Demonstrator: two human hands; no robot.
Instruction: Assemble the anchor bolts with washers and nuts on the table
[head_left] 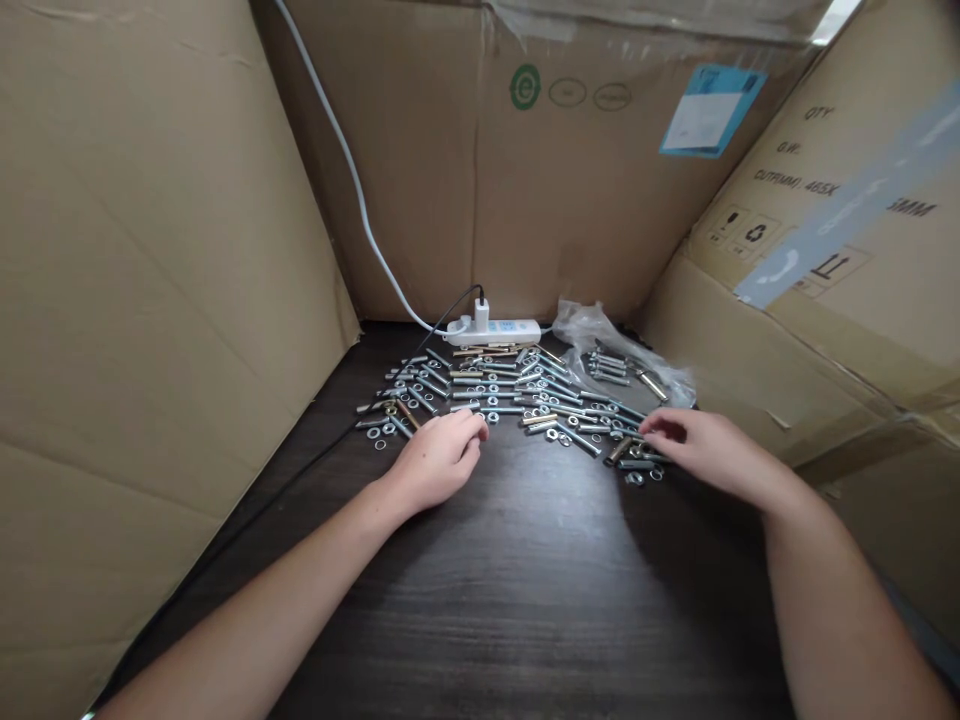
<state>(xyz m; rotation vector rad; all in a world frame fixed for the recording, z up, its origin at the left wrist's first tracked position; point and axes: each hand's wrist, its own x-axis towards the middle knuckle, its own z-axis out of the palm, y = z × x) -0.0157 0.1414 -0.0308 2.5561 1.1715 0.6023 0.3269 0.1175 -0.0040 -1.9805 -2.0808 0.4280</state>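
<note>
Rows of metal bolts (576,440), sleeves (540,420), nuts (389,429) and washers (380,445) lie spread over a dark tabletop (480,600). My left hand (442,455) rests at the near edge of the middle rows, fingers curled together beside a nut (493,418). Whatever its fingertips hold, if anything, is hidden. On the right side, my right hand (701,447) reaches in with thumb and fingers pinched at the ends of several bolts and sleeves. I cannot make out what lies between those fingertips.
A white power strip (491,332) with a plugged-in charger (481,315) stands behind the rows. A clear plastic bag (600,335) with more bolts lies back right. A black cable (322,450) crosses the left side. Cardboard boxes (405,150) wall in the table.
</note>
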